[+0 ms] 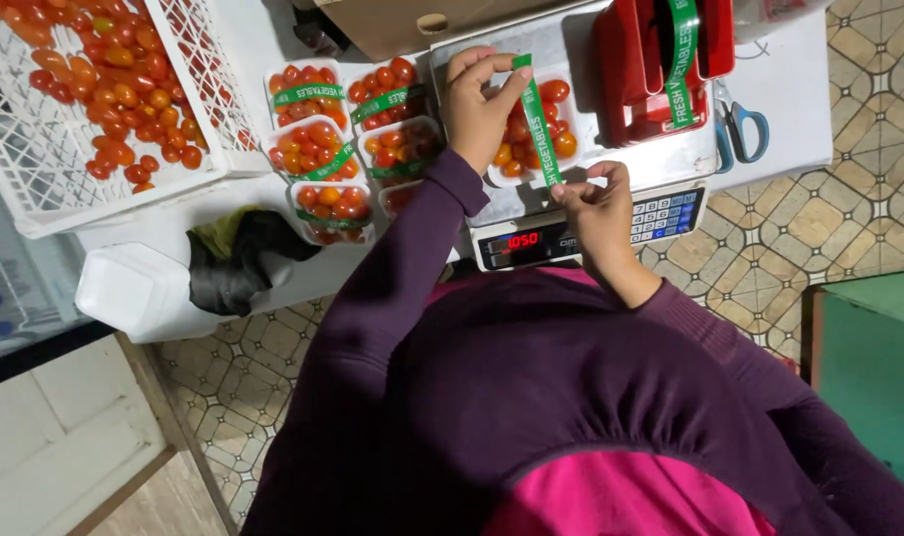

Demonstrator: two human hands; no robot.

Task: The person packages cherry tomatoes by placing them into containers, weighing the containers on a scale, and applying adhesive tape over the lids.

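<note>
You are banding the tomato punnet (541, 134) on the scale (581, 233). Your left hand (477, 104) and right hand (596, 203) have fingers pinched on the green tape (538, 124). Next, I judge, press it down flat.

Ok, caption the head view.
Both hands, left hand and right hand, stretch green tape across a tomato punnet.

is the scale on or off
On: the scale shows lit red digits on its front display, with a punnet of cherry tomatoes on its pan.

A green tape (538, 119) is seen over red and orange tomatoes (536, 124); the crate (35, 149) is white, the dispenser (635, 69) red.
</note>
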